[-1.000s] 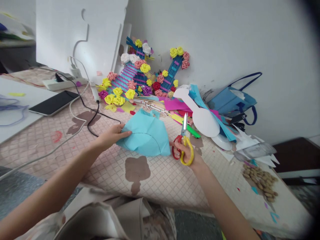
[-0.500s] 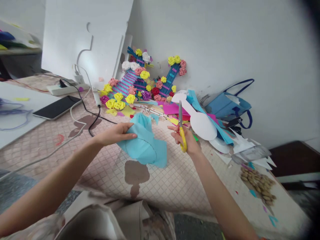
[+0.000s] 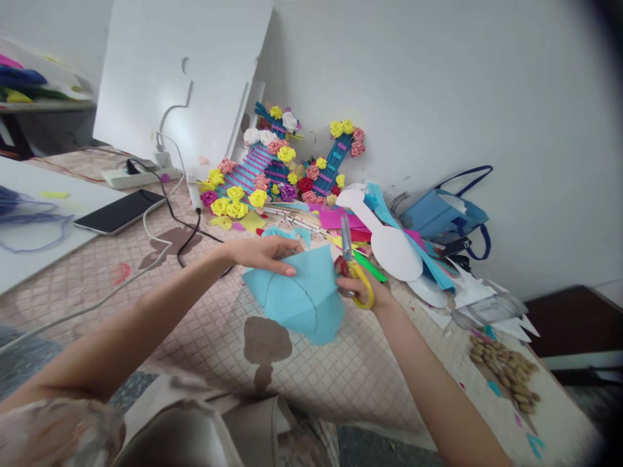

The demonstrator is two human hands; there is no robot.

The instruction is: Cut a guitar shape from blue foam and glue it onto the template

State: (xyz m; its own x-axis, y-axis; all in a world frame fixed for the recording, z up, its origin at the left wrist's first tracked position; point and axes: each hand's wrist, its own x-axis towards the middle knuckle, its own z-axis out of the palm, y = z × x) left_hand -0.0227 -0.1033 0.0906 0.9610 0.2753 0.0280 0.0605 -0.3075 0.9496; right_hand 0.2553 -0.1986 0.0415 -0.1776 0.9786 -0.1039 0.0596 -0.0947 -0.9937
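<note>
**Paper held up to the scissors**

The left hand [image 3: 265,251] pinches the paper [image 3: 299,298] by its top edge and holds it above the worktop [image 3: 195,324], drawn curve facing up. The right hand [image 3: 363,295] has its fingers [image 3: 348,283] closed through the scissors [image 3: 351,269] at the paper's right edge.

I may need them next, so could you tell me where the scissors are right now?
In the head view, just right of centre: the scissors are in the right hand, blades up, beside the light blue paper that the left hand holds.
</note>
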